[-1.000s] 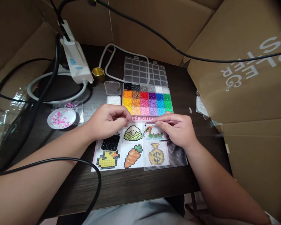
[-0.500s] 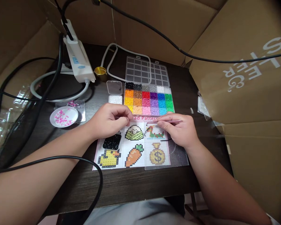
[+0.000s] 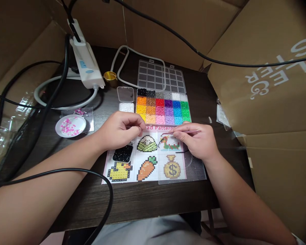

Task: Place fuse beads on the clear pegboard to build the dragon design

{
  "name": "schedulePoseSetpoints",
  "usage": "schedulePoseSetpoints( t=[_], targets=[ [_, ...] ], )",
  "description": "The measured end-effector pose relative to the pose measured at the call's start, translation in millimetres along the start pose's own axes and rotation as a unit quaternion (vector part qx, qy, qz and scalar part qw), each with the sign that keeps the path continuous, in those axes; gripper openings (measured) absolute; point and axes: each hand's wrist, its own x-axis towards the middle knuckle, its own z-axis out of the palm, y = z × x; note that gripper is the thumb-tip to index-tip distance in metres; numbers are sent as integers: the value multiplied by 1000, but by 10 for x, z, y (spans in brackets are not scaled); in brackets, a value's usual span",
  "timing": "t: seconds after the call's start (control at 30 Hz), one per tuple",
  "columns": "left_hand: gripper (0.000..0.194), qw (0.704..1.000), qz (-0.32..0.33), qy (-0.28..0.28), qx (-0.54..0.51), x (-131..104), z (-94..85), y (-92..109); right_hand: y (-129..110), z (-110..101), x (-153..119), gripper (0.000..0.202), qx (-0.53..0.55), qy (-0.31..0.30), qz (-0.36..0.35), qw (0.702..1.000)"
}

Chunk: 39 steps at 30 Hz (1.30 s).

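Note:
My right hand (image 3: 197,139) pinches a pair of thin tweezers (image 3: 188,131), whose tips point left over the dragon picture (image 3: 170,143). Under it lies a clear pegboard (image 3: 196,172), partly covering the pattern sheet (image 3: 146,131); a few dark beads show near the dragon's left side. My left hand (image 3: 124,129) is curled with fingers together above the sheet's upper left; what it holds, if anything, is hidden. Just below that hand is a small box of black beads (image 3: 122,154). Behind both hands stands a sectioned box of coloured beads (image 3: 164,110).
At the left, a white dish of pink beads (image 3: 70,126) rests partly on a small pegboard (image 3: 90,119). A power strip (image 3: 88,68), a gold cup (image 3: 110,78) and a box of white beads (image 3: 126,107) stand further back. Black cables cross the view; cardboard walls surround the table.
The tweezer tips have dipped slightly toward the dragon picture in my right hand. My left hand keeps its curled pose. The whole view has shifted a little.

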Motion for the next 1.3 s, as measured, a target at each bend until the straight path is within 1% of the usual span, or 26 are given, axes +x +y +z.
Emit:
schedulePoseSetpoints(
  t=[0.23,0.4,0.5,0.6,0.73,0.83,1.0,1.3],
  targets=[
    [14,1000,-6,2,0,11,4,9,-26,2,2,6,-8,4,12,1000],
    [13,1000,-6,0,0,10,0,11,-29,3,14,3,-6,24,14,1000],
    [14,1000,-12,0,0,6,-7,9,-17,-44,23,3,4,36,15,999],
    [14,1000,-14,2,1,8,-11,13,1,-144,27,3,18,44,21,999],
    [13,1000,-23,0,5,19,-14,26,46,-293,14,6,29,35,34,998],
    [12,999,-33,1,2,22,-17,43,89,-356,-4,9,23,19,50,998],
    [12,999,-39,3,-9,15,-24,67,114,-378,-19,9,23,12,51,998],
    [13,999,-51,-2,9,21,-11,85,101,-385,-9,7,11,3,51,999]
  ],
)
